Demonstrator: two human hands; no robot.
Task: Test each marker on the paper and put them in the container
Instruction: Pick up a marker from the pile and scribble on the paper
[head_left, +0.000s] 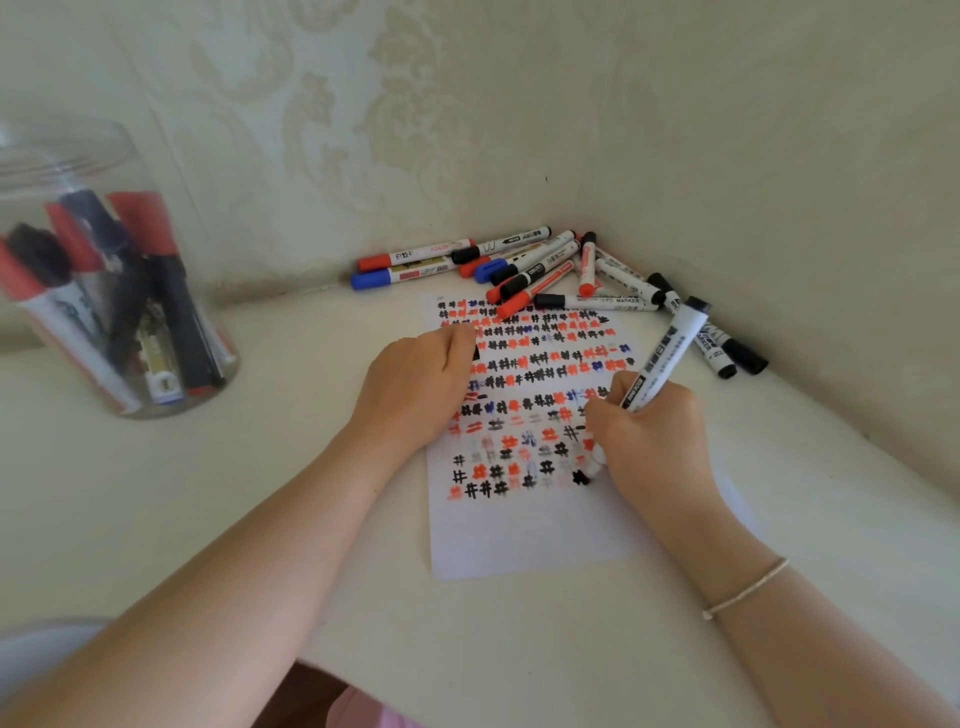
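A white sheet of paper (524, 535) lies on the table, covered with rows of red, black and blue hash marks. My right hand (649, 441) grips a white marker with a black end (670, 348), its tip touching the paper at a fresh black mark low on the right. My left hand (415, 379) rests on the paper's left edge with curled fingers; a small black piece, perhaps the cap, shows at its fingers. A clear plastic container (104, 280) at the left holds several markers. A pile of several markers (545, 270) lies in the corner.
The table (260, 493) is white and sits in a corner between two wallpapered walls (467, 130). A few more black-capped markers (727, 353) lie along the right wall. A thin bracelet (748, 590) is on my right wrist.
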